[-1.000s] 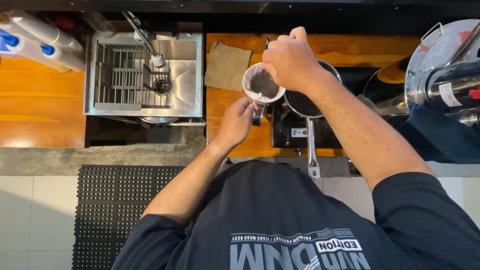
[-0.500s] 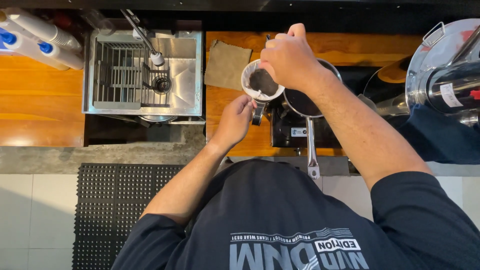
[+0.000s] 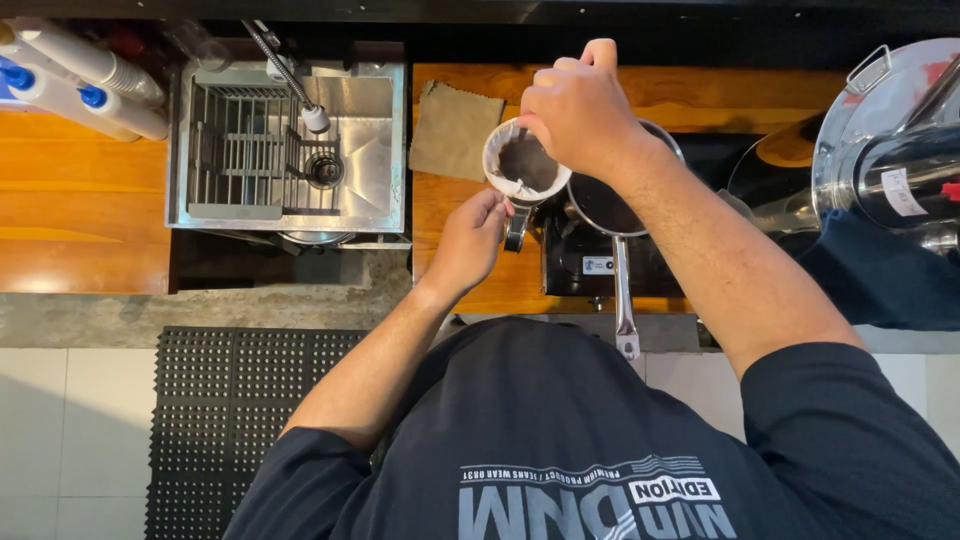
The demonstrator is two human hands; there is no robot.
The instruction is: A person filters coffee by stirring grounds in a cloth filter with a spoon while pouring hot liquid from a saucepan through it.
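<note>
Left hand [image 3: 468, 243] closed on the handle of a cloth strainer [image 3: 524, 166] held over the counter [image 3: 455, 215] beside a pan [image 3: 608, 203], right hand [image 3: 575, 110] pinching its far rim.

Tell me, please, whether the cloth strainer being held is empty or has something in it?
Not empty: the white cloth strainer holds a dark mass inside its rim. Whether that is liquid or grounds, the picture cannot tell.
</note>
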